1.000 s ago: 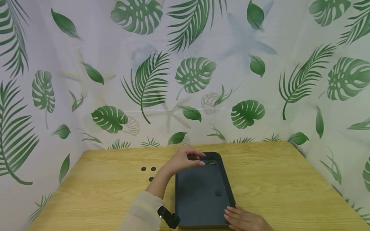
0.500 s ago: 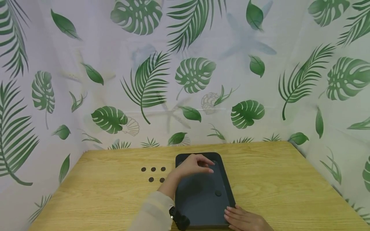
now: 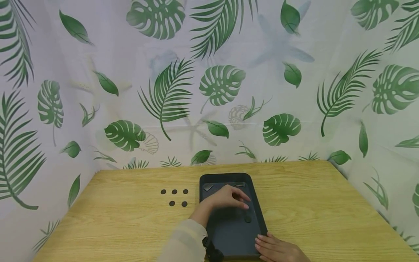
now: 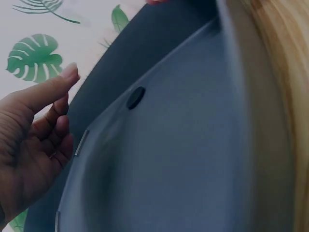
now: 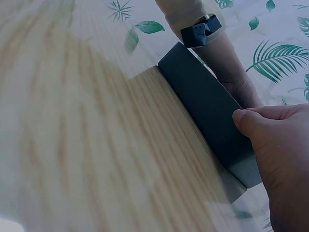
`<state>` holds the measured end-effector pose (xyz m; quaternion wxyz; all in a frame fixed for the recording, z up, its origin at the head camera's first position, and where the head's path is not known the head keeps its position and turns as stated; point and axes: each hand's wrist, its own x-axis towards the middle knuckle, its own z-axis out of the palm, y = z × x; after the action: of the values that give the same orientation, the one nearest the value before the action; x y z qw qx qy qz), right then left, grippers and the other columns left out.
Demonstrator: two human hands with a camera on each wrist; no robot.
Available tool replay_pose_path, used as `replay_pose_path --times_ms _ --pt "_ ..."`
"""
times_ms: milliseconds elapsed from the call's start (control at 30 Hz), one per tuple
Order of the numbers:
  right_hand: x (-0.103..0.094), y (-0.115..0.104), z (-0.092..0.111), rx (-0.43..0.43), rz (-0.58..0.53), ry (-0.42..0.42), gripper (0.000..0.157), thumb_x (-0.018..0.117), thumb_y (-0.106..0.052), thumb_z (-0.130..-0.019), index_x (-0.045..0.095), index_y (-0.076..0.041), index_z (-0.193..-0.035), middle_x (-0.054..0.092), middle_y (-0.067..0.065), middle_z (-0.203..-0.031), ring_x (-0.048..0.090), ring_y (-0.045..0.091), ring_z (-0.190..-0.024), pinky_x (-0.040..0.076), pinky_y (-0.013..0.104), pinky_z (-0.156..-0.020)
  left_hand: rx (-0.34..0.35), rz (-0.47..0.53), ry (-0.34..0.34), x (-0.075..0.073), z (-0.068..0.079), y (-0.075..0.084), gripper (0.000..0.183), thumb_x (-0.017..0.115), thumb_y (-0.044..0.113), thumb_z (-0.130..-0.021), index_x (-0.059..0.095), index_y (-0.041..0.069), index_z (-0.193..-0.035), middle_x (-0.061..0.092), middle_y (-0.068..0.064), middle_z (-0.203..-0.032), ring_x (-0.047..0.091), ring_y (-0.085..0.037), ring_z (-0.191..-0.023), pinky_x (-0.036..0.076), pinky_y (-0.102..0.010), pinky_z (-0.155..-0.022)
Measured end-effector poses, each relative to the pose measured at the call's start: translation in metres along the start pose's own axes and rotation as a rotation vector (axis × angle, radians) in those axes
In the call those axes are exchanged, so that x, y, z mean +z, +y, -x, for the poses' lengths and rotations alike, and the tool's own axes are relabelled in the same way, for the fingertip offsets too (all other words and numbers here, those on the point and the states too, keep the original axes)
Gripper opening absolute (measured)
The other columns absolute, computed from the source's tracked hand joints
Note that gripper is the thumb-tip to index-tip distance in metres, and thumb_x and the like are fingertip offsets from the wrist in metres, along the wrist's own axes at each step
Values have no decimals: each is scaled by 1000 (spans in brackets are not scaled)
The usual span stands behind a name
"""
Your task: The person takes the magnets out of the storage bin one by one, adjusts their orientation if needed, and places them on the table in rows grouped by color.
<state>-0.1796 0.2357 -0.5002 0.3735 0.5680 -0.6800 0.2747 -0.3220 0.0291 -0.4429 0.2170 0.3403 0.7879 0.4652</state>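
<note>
A dark grey tray (image 3: 229, 247) lies on the table, its long side running away from me. My left hand (image 3: 226, 198) hovers over it, thumb and forefinger apart, nothing visible between them. Just below those fingertips, a small black disc (image 3: 247, 219) lies on the tray floor near the right wall; it shows too in the left wrist view as a black disc (image 4: 136, 98). My right hand (image 3: 279, 249) holds the tray's near right corner. Its thumb (image 5: 246, 121) presses the outer wall in the right wrist view.
Several black discs (image 3: 174, 191) lie in two rows on the wooden table (image 3: 124, 225), left of the tray. Two shiny flat pieces, one a left piece (image 3: 208, 187), the other a right piece (image 3: 240, 184), are at the tray's far end. A leaf-printed cloth (image 3: 183, 91) hangs behind.
My left hand has moved right and nearer over the tray, towards the disc inside. It has uncovered more discs on the table and the far-left shiny piece. The right hand stays put.
</note>
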Motion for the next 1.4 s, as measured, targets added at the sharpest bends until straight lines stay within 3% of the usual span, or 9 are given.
replay_pose_path --times_ms 333,633,900,1400 --pt "-2 2 1 -23 -29 2 29 61 -11 -92 66 16 -103 62 23 -117 52 24 -123 33 28 -106 -42 19 -111 15 -9 -8 27 76 4 -78 72 4 -105 67 -2 -90 56 -1 -75 46 -17 -67" --pt "-7 -3 -8 -18 -51 -13 30 56 -10 -95 65 17 -104 56 19 -127 49 23 -126 32 28 -106 -117 -42 -196 17 -7 -6 33 77 -2 -75 72 6 -107 62 5 -85 53 -3 -74 45 -18 -66" --pt "-5 -4 -6 -1 -51 -7 30 58 -11 -94 65 17 -103 57 19 -126 50 23 -125 32 28 -106 -149 -64 -187 21 -9 -9 29 78 0 -74 74 9 -102 58 5 -76 48 -5 -67 41 -19 -60" --pt "-2 -2 -1 -3 -42 0 30 59 -11 -93 66 16 -103 60 20 -122 50 23 -125 32 28 -107 -74 -231 -163 19 -9 -13 16 79 15 -77 74 12 -91 59 7 -70 51 -4 -62 42 -18 -58"
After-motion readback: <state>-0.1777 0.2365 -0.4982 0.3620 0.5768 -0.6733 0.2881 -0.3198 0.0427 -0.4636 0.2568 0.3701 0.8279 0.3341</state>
